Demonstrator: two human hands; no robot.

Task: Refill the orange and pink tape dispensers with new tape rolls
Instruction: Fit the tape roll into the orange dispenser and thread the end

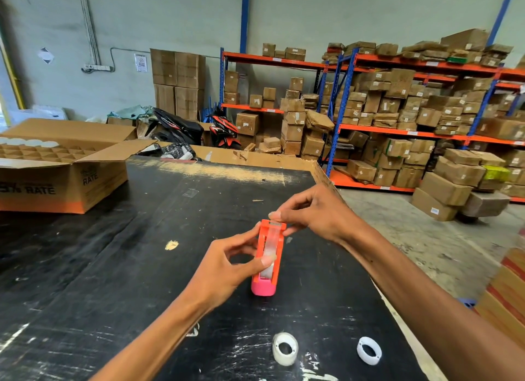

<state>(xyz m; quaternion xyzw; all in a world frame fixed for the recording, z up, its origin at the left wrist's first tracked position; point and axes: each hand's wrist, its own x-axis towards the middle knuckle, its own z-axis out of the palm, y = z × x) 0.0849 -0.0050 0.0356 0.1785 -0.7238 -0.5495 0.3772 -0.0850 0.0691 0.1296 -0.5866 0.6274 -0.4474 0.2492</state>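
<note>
An orange tape dispenser [279,245] lies lengthwise on the black table [113,267], with a clear tape roll in it and a strip running up to its far cutter end. A pink dispenser [262,289] shows just beneath its near end. My left hand [227,267] holds the orange dispenser's left side, thumb pressed on the roll. My right hand [315,213] pinches the tape end at the cutter. Near the front edge lie a clear tape roll [285,348] and a white empty core ring [369,350].
An open cardboard box [62,164] with a divider grid sits at the table's left back. The table's right edge [377,284] runs close to my right forearm. Beyond are shelves [397,96] of cartons and parked scooters [199,130].
</note>
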